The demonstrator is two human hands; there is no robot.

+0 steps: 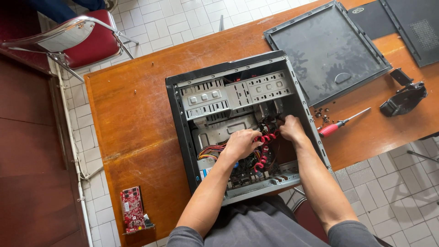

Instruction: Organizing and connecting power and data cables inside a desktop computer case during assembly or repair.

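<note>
Digging inside the open grey metal computer case (238, 91) on the brown wooden surface (132, 119), both hands, left (241, 143) and right (291, 128), pinch the coiled red cables (264, 151), so yanking could probably pop a connector loose.

open black metal computer case (238, 123): centre of brown wooden table (132, 119) | grey metal side panel (324, 52): far-right corner | red-handled screwdriver (340, 123): right of case | red circuit card (132, 209): near-left corner
</note>
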